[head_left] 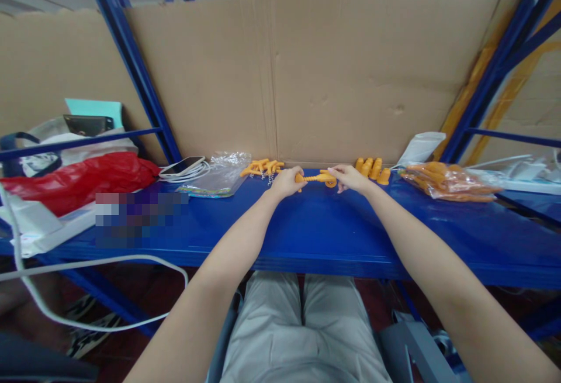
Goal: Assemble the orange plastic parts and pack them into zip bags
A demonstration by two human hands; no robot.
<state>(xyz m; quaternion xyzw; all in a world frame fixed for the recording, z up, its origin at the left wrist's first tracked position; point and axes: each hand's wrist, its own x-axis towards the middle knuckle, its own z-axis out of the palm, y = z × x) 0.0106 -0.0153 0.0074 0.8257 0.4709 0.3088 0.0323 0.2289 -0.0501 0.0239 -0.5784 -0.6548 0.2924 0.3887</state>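
Note:
Stretched between my two hands, just above the blue tabletop, is an orange plastic piece (312,178) with a ribbed or twisted shaft and a wider right end. My left hand (287,184) is closed on its left end, with the fingers wrapped around it. At the wider end, the fingertips of my right hand (346,178) pinch the same piece. Left of my left hand lies a small pile of orange parts (262,166) with thin metal bits hanging from them. Several orange cone-like pieces (372,168) stand behind my right hand.
A clear plastic bag (214,181) lies to the left, beside a phone (188,165) on a coiled white cable. Right is a bag of orange parts (451,181). A red bag (87,178) sits far left. Cardboard (350,79) walls the back between blue posts.

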